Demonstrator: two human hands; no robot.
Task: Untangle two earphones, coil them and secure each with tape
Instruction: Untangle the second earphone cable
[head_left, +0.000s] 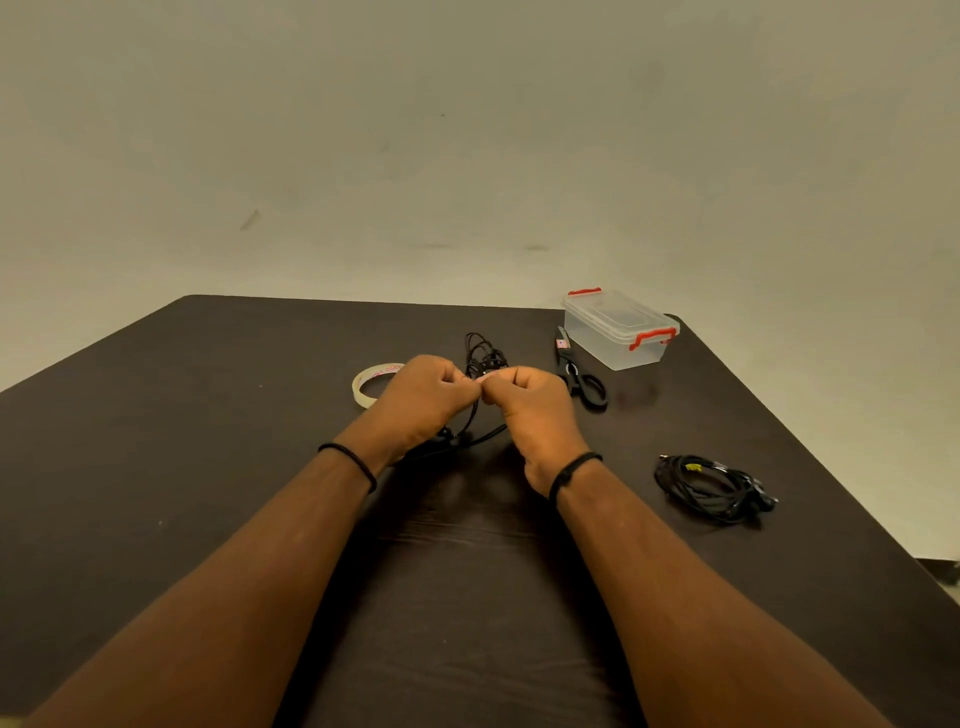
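A black earphone cable (483, 358) hangs in loose loops between my two hands above the dark table. My left hand (421, 400) and my right hand (530, 405) meet fingertip to fingertip, each pinching the cable at the same spot. More of this cable trails down under my left wrist. A second black earphone (711, 486) lies coiled on the table to the right, apart from both hands. A roll of clear tape (370, 383) lies flat just left of my left hand.
Black-handled scissors (579, 376) lie right of my right hand. Behind them stands a clear plastic box (618, 332) with red latches, lid on. The dark table (208, 467) ends at a far edge below a plain wall.
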